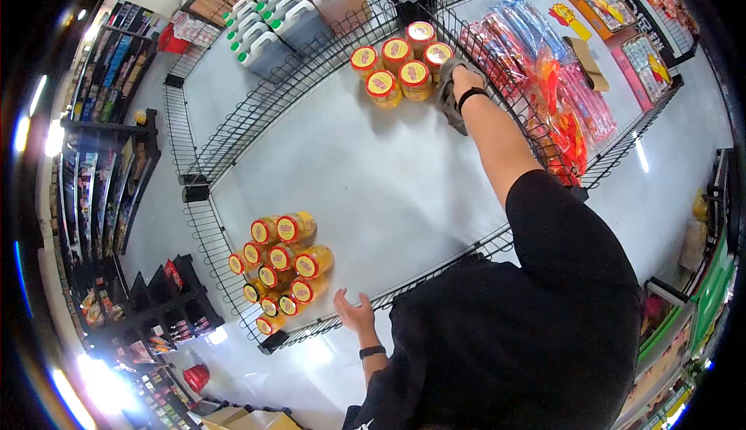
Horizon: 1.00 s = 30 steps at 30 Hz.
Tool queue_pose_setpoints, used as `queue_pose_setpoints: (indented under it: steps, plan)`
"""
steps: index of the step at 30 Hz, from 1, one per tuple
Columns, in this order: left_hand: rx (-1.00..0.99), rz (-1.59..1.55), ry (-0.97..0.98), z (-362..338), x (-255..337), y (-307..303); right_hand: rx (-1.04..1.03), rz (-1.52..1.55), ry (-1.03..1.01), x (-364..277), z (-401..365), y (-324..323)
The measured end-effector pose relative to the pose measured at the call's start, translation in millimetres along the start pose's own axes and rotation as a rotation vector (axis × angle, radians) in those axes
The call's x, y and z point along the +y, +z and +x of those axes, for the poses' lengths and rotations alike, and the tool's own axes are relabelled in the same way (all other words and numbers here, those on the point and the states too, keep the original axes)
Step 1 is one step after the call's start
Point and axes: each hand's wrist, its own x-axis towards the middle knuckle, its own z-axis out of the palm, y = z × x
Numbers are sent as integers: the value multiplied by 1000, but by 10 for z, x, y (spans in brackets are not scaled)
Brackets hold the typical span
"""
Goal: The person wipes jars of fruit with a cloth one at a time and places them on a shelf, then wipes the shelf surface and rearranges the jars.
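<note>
My right hand (464, 80) reaches to the far right corner of the wire-fenced display table (334, 174), closed on a grey cloth (451, 104). The cloth rests close beside a group of jars (415, 74) with red lids and round yellow labels. Near the front wire edge, my left hand (356, 313) is empty, its fingers spread. To its left stands a second group of similar jars (284, 259), several of them stacked, a few with dark rims. A dark band circles each of my wrists.
Low black wire fencing (291, 87) borders the table. Beyond it are large jugs (299, 22) with green and red caps. To the right lie pink and blue plastic packets (536, 57) and boxed goods (602, 6). Store shelves (105, 181) line the left.
</note>
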Motion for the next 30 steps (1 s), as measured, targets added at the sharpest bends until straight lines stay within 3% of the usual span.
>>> queue_pose_setpoints:
  steps: [3, 4, 7, 9, 11, 15, 16, 19, 20, 21, 23, 26, 30]
  plan:
    - [6, 29, -3, 9, 14, 27, 22, 79, 48, -128, -187, -93]
    - [7, 23, 5, 11, 14, 47, 43, 29, 35, 73, 147, 24]
    - [-3, 21, -6, 17, 20, 19, -165, -177, -131, 39, -67, -293]
    - [-6, 21, -28, 20, 51, -12, -155, -290, -397, 852, 790, 2]
    - [-6, 13, -47, 4, 31, 20, -159, 33, -116, 571, 189, -110]
    - [2, 1, -2, -9, 28, -3, -76, -196, -78, 265, -373, -420]
    - [33, 29, 20, -18, 0, 22, -191, -36, -122, 780, 296, -235]
    - [-48, -33, -71, -22, -5, 6, -265, 263, 13, 884, 123, -439]
    - [-148, -28, -132, -7, 13, -26, -426, 496, 26, 927, -74, -582]
    - [-264, -75, -136, 79, -50, 33, -455, 543, 191, 884, -215, -713]
    - [-514, -156, -156, 125, -250, 142, -811, 710, 368, 1104, -223, -813]
    - [-593, -509, -133, 381, 287, 25, -891, 759, 312, 1081, -809, -965]
    - [-596, -1134, -43, 745, 1273, -168, -1154, 787, 530, 1022, -1659, -1145]
